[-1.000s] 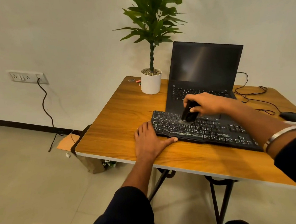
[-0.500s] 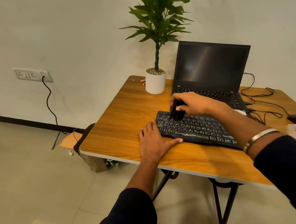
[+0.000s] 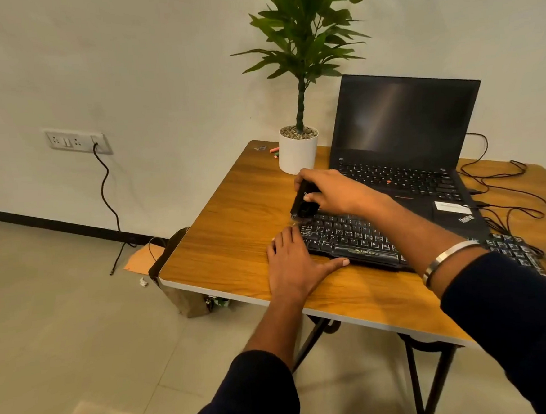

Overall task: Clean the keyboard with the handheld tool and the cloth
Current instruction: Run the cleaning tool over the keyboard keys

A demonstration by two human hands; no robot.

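Your left hand (image 3: 293, 266) lies flat on the wooden bench (image 3: 235, 241), fingers (image 3: 286, 238) straight, thumb against the black, white-lettered keyboard's (image 3: 358, 238) near edge; lift it and the board may slide. Just beyond those fingers, your right hand (image 3: 332, 191) grips the small black handheld tool (image 3: 303, 201), bristles at the keyboard's left end; press hard and a keycap could lift, I judge.

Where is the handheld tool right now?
In the head view, the right hand holds the handheld tool over the keyboard's far left corner, just in front of the white plant pot.
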